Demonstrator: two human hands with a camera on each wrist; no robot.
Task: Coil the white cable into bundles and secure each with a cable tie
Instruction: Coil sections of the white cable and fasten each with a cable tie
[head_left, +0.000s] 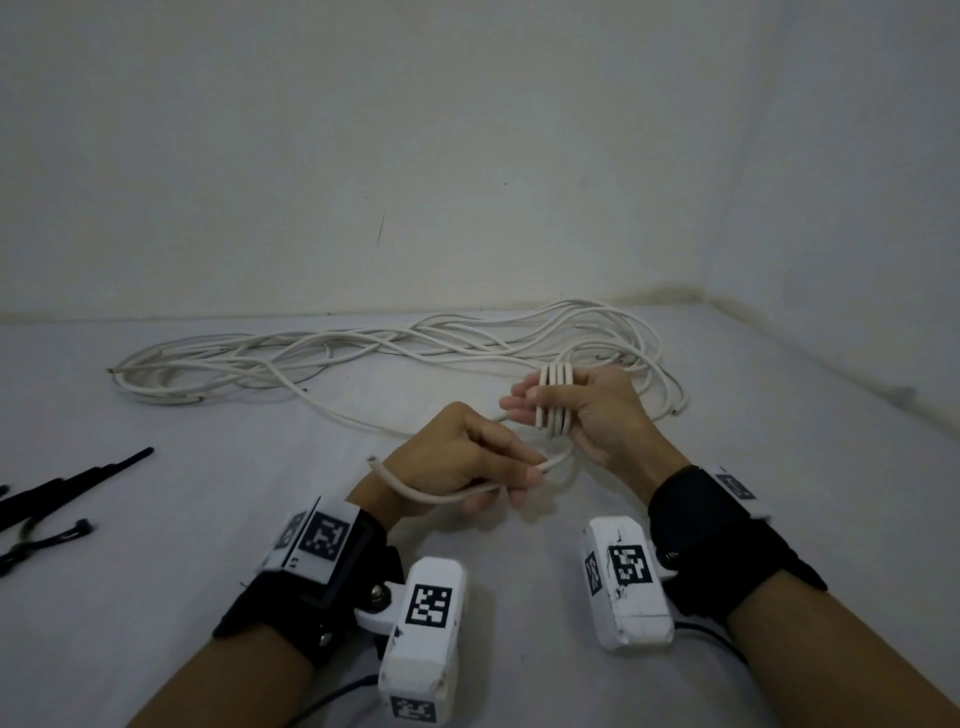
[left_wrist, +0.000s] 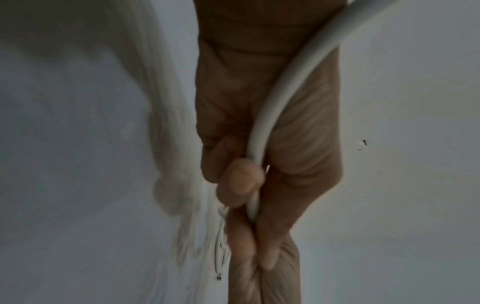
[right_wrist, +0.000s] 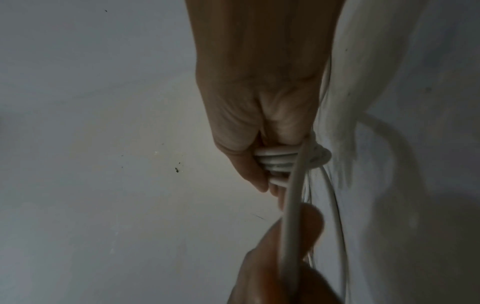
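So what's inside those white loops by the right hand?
The right hand's fingers pass through the cable loops, several turns wound around them. How the fingers lie under the turns is covered. The left hand holds the cable's end.

The right hand (right_wrist: 257, 107) reaches down from twelve o'clock, its fingers (right_wrist: 255, 174) wrapped in several turns of the white cable (right_wrist: 275, 159). One strand runs from those turns toward six o'clock, crossing the left hand (right_wrist: 285, 267), which comes up from the bottom edge. Slack loops trail toward five o'clock. A pale surface (right_wrist: 103, 144) lies behind.
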